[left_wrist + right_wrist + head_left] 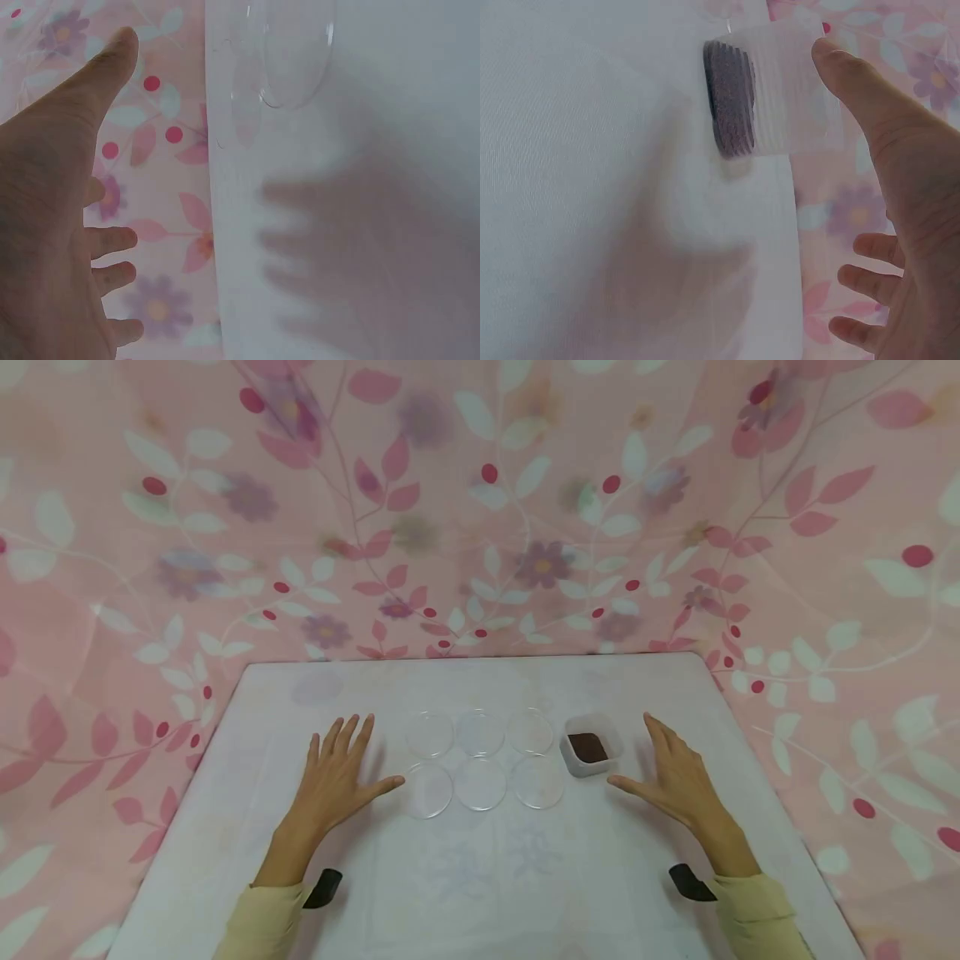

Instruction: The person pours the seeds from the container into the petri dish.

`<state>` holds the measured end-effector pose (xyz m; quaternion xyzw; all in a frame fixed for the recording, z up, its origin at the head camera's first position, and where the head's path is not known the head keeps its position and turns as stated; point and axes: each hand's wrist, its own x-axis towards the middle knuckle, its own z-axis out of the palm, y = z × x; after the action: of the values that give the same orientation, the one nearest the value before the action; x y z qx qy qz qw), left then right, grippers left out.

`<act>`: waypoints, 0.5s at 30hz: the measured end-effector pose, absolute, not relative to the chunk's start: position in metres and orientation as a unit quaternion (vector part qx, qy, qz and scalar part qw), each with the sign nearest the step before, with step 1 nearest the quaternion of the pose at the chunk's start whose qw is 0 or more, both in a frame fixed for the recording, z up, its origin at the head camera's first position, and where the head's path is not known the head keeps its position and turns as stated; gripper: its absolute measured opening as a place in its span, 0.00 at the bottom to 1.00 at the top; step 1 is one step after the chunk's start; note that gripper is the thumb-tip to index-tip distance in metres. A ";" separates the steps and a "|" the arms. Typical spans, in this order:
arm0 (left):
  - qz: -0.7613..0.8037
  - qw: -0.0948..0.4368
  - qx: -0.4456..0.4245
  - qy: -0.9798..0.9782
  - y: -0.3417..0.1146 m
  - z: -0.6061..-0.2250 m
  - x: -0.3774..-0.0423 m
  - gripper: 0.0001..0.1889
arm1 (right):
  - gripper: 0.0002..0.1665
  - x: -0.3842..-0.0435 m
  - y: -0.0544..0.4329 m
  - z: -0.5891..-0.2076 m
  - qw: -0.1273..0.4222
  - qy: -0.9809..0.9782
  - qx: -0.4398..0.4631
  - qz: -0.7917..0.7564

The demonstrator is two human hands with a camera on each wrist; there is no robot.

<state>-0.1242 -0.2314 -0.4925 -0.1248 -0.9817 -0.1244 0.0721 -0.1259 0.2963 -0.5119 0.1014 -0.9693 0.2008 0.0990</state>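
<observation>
Right wrist alone shows apparent ridges (769, 94) on the container (806, 112), right hand (681, 779) outspread nearby.

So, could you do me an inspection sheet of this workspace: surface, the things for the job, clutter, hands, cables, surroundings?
Surface: white-covered table with faint printed flowers.
Job's things: six clear round dishes in two rows of three; to their right, a translucent tub partly filled with dark brown material.
Clutter: nothing seen.
Left hand: fingers spread, holding nothing, nearest the dishes.
Right hand: thumb out from the fingers, holding nothing, nearest the tub.
Cables: nothing seen.
Surroundings: pink floral backdrop behind and beside the table.
</observation>
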 end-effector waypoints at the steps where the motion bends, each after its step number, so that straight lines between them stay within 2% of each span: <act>1: -0.124 0.071 -0.129 -0.981 -0.229 -0.491 -0.127 0.59 | 0.72 -0.126 0.295 -0.511 0.097 -0.969 0.100 0.206; 10: -0.136 0.060 -0.191 -0.970 -0.203 -0.477 -0.148 0.54 | 0.70 -0.127 0.280 -0.510 0.076 -0.966 0.103 0.225; 15: -0.147 0.037 -0.215 -0.965 -0.186 -0.471 -0.162 0.52 | 0.71 -0.129 0.271 -0.510 0.077 -0.965 0.109 0.226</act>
<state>-0.1617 -0.1865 -0.4709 -0.2154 -0.9647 -0.1467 0.0368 -0.1294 0.2709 -0.5095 0.1087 -0.9650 0.2256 0.0773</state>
